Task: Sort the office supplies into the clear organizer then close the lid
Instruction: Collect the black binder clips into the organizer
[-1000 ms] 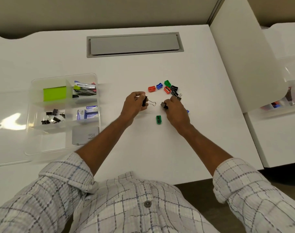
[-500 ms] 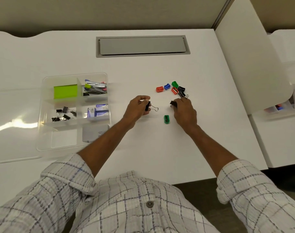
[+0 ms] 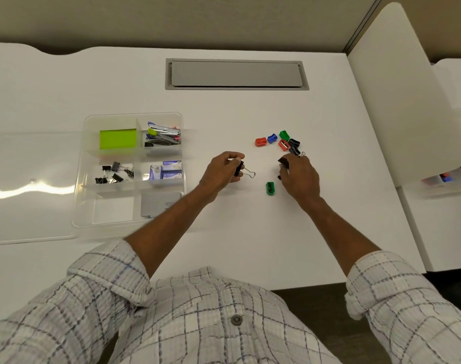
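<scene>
1. Centrally, pinching a black binder clip between thumb and fingers of the left hand with its wire handle pointing right
2. Curling the right hand round a second clip, right of centre
3. Seen at centre left: clear organizer, lid flat beside it at the left edge, with loose sharpeners just above the right hand

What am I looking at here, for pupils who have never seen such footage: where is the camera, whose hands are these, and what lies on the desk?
No machine here: one camera worn on a person's head looks down at their own bare hands. The left hand pinches a black binder clip; the right hand grips a second clip. On the white desk lie small coloured pencil sharpeners. The clear organizer, its lid open, holds green notes, staplers, loose clips and staple boxes.
</scene>
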The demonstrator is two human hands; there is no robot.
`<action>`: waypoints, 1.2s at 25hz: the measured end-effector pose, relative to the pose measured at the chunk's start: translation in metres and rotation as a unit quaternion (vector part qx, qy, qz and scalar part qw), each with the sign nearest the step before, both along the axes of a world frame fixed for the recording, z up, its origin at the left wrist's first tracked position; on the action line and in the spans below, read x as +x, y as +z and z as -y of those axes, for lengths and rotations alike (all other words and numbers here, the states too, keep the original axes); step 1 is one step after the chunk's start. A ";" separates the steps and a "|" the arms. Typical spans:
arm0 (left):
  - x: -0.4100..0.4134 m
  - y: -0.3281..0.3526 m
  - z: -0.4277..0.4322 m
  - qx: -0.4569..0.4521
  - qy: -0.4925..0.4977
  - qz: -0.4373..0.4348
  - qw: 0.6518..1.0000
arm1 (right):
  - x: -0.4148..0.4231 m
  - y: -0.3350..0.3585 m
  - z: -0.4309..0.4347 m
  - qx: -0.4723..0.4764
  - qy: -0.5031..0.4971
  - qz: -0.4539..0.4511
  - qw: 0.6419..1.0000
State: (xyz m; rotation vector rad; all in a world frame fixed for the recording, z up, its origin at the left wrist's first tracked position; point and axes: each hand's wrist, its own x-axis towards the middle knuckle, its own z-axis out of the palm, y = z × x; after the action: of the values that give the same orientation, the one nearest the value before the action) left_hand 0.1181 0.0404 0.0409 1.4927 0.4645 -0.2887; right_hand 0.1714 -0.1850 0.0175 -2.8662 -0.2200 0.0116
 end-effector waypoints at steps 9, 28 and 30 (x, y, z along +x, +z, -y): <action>0.004 0.008 0.005 -0.121 0.073 -0.095 0.985 | 0.005 0.011 0.012 0.207 -0.084 -0.119 0.968; -0.022 0.020 -0.013 -0.128 0.053 -0.041 0.990 | -0.004 0.044 -0.043 0.459 -0.165 -0.339 0.804; -0.029 0.027 -0.021 -0.130 0.062 -0.024 0.989 | -0.010 0.057 -0.062 0.510 -0.179 -0.427 0.725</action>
State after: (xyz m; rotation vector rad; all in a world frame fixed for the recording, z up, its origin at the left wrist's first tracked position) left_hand 0.0890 0.0618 0.0676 1.1997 0.5347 -0.2755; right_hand 0.1610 -0.1227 0.0741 -1.5107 0.4029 0.8278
